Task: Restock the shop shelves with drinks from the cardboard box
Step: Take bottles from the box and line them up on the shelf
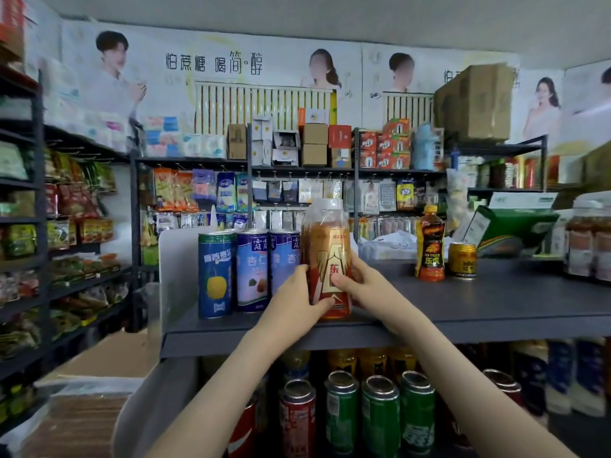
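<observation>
A gold and red drink bottle (327, 239) with a pale cap stands upright on the grey top shelf (496, 302), near its front edge. My left hand (297, 292) grips its left side and my right hand (355, 282) grips its right side, thumb across the label. Just left of the bottle stand three tall cans: a blue can with a yellow fruit (215, 276) and two pale blue cans (252, 269). A cardboard box (109, 358) lies at lower left, below the shelf.
A small black and orange bottle (429, 246) and a short gold can (463, 261) stand further right on the same shelf. Jars (588, 242) crowd its right end. The lower shelf holds red and green cans (380, 421). Snack racks line the left wall.
</observation>
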